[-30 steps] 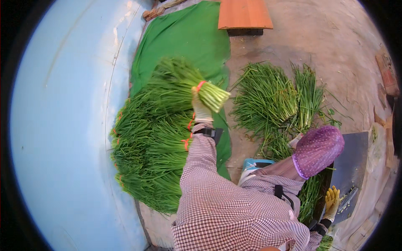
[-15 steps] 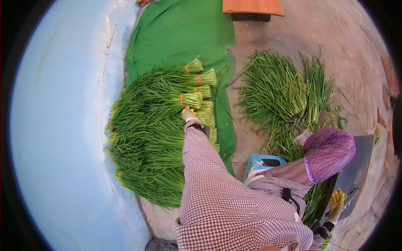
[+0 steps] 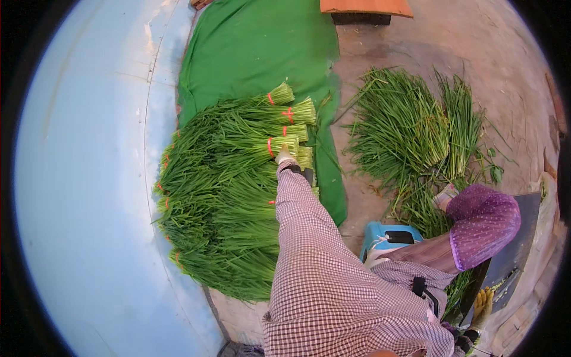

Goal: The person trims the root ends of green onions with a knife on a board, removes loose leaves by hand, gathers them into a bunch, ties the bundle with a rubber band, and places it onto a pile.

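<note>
My left hand, in a pale glove with yellowish fingertips, reaches to a bunch of garlic chives tied with a red band. It touches the bunch below the band, close to the pale cut ends; its grip is mostly hidden. Many similar tied bunches make up a big pile, their pale ends facing right. Low on the right, my right hand wears a yellow-palmed glove. Its fingers are stretched out, holding nothing, beside a dark flat board.
Under the pile lies a green cloth, beside a pale blue wall. Loose chives cover the floor to the right. By my purple-clad knee stands a blue plastic container. An orange-brown board is at the far edge.
The view has shifted slightly, so the scene sits further right. My left hand has moved up against the banded bunch. My right hand's fingers look closer together beside the board.
</note>
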Tool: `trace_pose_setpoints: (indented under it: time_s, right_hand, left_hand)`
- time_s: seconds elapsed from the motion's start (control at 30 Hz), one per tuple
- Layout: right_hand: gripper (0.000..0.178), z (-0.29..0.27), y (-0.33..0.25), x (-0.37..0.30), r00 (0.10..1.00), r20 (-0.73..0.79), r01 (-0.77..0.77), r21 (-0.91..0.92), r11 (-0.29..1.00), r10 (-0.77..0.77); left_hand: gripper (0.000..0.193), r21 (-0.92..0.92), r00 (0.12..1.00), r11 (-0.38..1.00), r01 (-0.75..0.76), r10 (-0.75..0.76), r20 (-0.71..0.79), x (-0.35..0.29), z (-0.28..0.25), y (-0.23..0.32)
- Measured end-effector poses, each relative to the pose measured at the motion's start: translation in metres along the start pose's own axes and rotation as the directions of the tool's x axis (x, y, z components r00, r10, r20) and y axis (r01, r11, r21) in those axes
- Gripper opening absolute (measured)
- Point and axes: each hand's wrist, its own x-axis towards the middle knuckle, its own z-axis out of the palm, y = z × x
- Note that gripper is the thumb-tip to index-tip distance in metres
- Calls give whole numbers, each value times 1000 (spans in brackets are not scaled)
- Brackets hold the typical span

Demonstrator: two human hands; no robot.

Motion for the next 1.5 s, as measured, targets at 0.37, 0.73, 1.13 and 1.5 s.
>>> trace_pose_setpoints:
  time_s: [0.37, 0.73, 1.13, 1.5]
  right_hand:
    - [56, 2, 7, 9, 1000, -9, -22, -41, 999, 22]
    - [59, 17, 31, 13, 992, -97, -74, 22, 997, 76]
    - [64, -29, 51, 10, 474, -658, -315, -748, 585, -586]
    - [53, -30, 25, 36, 647, -611, -103, -663, 742, -456]
  left_hand:
    - [32, 82, 964, 966, -247, 236, 126, -31, -14, -41]
    - [21, 650, 782, 483, -586, 546, 300, -63, 36, -61]
    - [30, 136, 116, 487, -863, -71, 991, -358, 252, -64]
    - [42, -592, -562, 241, -769, -695, 448, -850, 319, -335]
